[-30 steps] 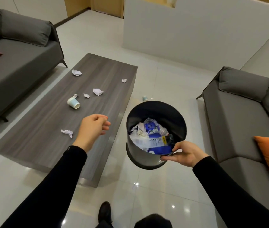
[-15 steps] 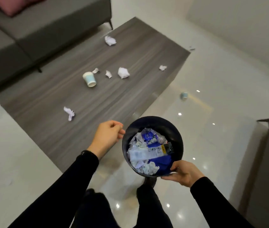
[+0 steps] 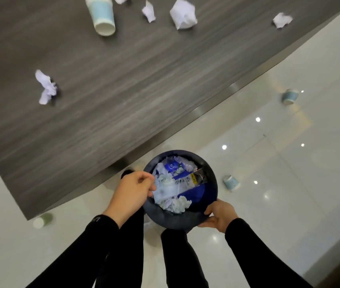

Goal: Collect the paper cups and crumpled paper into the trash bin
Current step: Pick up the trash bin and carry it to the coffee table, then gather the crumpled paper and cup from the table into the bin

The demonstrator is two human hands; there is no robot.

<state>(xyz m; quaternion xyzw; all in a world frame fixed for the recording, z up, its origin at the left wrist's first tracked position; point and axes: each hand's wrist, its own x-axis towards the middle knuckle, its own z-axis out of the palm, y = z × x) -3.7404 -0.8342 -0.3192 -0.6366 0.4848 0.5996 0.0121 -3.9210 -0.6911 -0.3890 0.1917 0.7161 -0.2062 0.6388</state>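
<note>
Fingers of both hands close on the black trash bin's rim, which now sits low by the table's near corner.

Head view: the left hand point(image 3: 131, 190), free and loosely curled a second ago, has come onto the left rim of the trash bin point(image 3: 177, 220), fingers pressed together; the right hand point(image 3: 219, 214) still pinches the near-right rim. Litter waits: a paper cup point(image 3: 102, 14) and crumpled paper point(image 3: 46, 87) on the coffee table point(image 3: 123, 84), another cup point(image 3: 230, 182) on the floor just right of the bin. Collecting, I judge, can begin.
</note>
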